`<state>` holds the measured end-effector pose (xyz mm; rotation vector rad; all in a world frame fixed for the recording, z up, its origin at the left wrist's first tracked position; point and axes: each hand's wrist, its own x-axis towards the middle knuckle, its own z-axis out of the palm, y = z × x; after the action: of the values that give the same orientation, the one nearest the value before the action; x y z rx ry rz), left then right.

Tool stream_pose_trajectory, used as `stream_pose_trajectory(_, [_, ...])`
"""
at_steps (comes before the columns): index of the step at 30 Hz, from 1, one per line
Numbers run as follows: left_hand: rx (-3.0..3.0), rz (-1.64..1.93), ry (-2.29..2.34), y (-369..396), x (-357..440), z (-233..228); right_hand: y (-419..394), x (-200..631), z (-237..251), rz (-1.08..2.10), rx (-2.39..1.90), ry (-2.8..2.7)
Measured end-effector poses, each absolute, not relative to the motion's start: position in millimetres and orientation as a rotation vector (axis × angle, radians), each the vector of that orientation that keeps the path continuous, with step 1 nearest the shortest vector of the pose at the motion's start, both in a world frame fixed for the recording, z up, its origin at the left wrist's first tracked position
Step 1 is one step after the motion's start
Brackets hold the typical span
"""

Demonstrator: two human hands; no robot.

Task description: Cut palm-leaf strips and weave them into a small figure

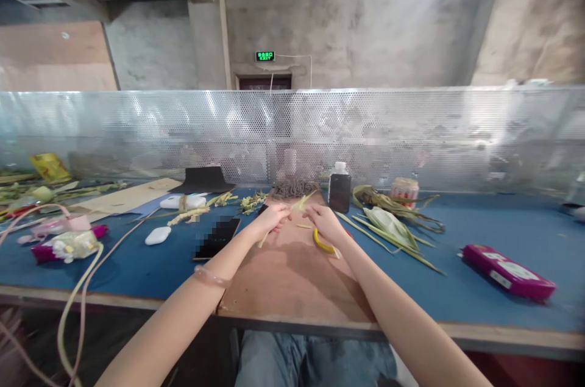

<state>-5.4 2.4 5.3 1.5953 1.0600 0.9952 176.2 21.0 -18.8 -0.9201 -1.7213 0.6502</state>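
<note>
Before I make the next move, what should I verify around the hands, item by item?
1. Left hand over the board: ok.
2. Right hand over the board: ok.
3. Firm grip on the pale strip: cannot tell, fingertips too small and blurred.
4. Yellow handle well away from the hands: not ok, close by one wrist.
5. Purple box off the board: ok, on the table's right side.

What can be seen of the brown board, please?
The board is flat, long, reddish-brown, and looks wooden. It lies on the blue tabletop, reaching the front edge. A grey heap is at its far end, a pale scrap on it. The left hand and right hand are over it; contact is unclear.
</note>
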Motion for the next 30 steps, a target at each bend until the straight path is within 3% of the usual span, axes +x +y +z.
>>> stream_pose_trajectory(10, [1.567, 0.996, 1.026, 21.1, -31.0, -0.7, 31.8, 191.8, -22.0, 0.586, -1.025, -1.605])
stream_pose_trajectory(22, [1.52, 0.927, 0.965, 27.0, -43.9, -3.5, 37.8, 215.2, -8.7, 0.96, -0.769, -0.916])
stream_pose_trajectory(30, [1.357, 1.045, 0.883, 28.1, -47.4, 1.3, 41.0, 234.3, -1.0, 0.726, -0.696, -0.64])
